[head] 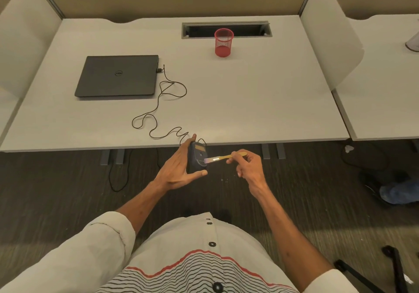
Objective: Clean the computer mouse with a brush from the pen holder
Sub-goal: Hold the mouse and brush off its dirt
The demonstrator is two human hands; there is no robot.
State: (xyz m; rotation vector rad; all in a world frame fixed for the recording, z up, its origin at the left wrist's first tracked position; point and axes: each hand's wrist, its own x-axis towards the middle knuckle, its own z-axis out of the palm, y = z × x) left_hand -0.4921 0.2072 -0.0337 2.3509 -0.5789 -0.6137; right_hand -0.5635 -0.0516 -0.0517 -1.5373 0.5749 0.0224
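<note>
Mouse [196, 156] held off the near edge of the counter [226, 102], turned underside up, gripped along its sides by the left hand [179, 166], thumb below and fingers over the far end. Brush [223, 157] pinched at the wooden handle by the right hand [246, 164], bristle end laid on the mouse's underside. Likely light and rigid, that mouse, smooth plastic and a bit slippery, so best clamped by the flanks as now, clear of the sensor window. Brush looks thin and light, stiff in the handle, soft at the tip; a hold far back on the handle gives reach, though little pressure. Cable [158, 102] trailing in loose loops across the counter to the closed laptop [118, 76], slack enough not to tug, apparently. Red mesh pen holder [224, 42] well apart at the back, near the cable slot [226, 30]. Nothing between the hands to obstruct.
</note>
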